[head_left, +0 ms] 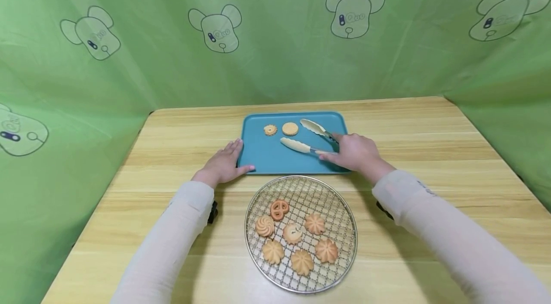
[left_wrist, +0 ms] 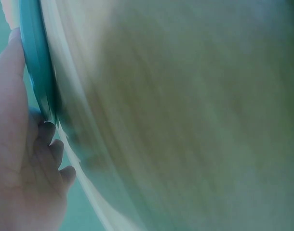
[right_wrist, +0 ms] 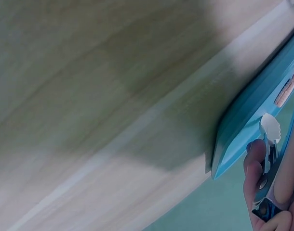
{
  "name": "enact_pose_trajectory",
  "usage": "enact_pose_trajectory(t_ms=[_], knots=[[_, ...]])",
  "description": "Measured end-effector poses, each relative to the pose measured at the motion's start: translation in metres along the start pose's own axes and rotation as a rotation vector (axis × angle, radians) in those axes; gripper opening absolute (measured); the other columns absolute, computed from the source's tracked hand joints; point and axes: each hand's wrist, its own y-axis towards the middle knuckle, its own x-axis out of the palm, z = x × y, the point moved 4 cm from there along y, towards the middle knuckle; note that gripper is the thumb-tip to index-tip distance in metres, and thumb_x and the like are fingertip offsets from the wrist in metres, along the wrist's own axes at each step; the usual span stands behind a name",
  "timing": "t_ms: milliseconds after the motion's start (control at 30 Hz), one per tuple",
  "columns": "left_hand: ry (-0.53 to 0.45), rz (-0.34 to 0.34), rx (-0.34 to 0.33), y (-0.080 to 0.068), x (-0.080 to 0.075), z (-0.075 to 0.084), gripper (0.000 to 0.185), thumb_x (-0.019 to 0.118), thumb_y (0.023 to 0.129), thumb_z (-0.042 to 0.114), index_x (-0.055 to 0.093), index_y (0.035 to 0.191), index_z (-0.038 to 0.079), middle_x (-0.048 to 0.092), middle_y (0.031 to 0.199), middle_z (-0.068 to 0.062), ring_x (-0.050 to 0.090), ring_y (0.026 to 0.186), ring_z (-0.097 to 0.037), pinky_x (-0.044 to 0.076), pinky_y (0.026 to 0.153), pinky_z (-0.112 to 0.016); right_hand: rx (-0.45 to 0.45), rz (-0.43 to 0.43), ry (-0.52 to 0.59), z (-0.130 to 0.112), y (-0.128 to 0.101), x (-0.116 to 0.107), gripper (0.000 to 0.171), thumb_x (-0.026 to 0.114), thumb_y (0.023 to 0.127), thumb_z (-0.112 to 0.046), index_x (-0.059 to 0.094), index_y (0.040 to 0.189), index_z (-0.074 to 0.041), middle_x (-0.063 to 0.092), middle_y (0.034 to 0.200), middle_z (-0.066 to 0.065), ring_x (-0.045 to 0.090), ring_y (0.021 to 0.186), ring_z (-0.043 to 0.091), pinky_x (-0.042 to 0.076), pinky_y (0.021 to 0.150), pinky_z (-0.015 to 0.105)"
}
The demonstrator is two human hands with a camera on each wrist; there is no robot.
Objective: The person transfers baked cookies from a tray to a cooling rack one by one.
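In the head view my right hand (head_left: 355,152) grips a pair of tongs (head_left: 313,149) with pale scalloped tips. The tong arms stand apart over the right part of a blue tray (head_left: 262,156). A round cookie (head_left: 290,128) lies close to the tips, and a smaller flower-edged cookie (head_left: 270,130) is left of it. My left hand (head_left: 223,163) rests against the tray's left side, thumb at the front corner. The left wrist view has the hand (left_wrist: 26,159) touching the tray rim (left_wrist: 37,62). At the right wrist view's edge, fingers curl round the tongs (right_wrist: 270,130).
A round wire rack (head_left: 342,208) stands in front of the tray and bears several cookies, among them a pretzel-shaped one (head_left: 279,210). All this is on a wooden table (head_left: 181,136). Green curtains (head_left: 284,70) hang behind and at both sides.
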Motion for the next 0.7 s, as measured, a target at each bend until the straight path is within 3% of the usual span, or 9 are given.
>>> enact_pose_trajectory(t_ms=[233,533,700], knots=[[-0.007,0.003,-0.004,-0.0006,-0.0003,0.0004,0.093,0.039,0.092,0.065,0.006,0.152,0.003,0.004,0.158,-0.011,0.005,0.144,-0.029,0.011,0.115,-0.043,-0.007,0.012,-0.015,-0.0020,0.0030,0.0008,0.090,0.057,0.083,-0.066,0.040,0.144,-0.001,0.056,0.068,0.009,0.053,0.063,0.025,0.043,0.045,0.035],[-0.010,0.003,-0.007,-0.0004,0.0000,-0.0002,0.093,0.039,0.092,0.066,0.006,0.152,0.004,0.003,0.158,-0.011,0.005,0.144,-0.028,0.012,0.115,-0.043,0.011,0.031,-0.024,-0.0057,0.0080,0.0039,0.087,0.057,0.084,-0.065,0.042,0.143,-0.004,0.066,0.100,0.022,0.061,0.075,0.030,0.049,0.053,0.039],[-0.007,0.003,-0.006,0.0001,-0.0001,0.0002,0.093,0.039,0.092,0.066,0.005,0.152,0.004,0.003,0.158,-0.010,0.005,0.144,-0.028,0.011,0.115,-0.043,0.003,0.032,-0.024,-0.0070,0.0094,0.0036,0.084,0.057,0.085,-0.063,0.042,0.143,-0.004,0.065,0.106,0.024,0.062,0.078,0.033,0.050,0.054,0.041]])
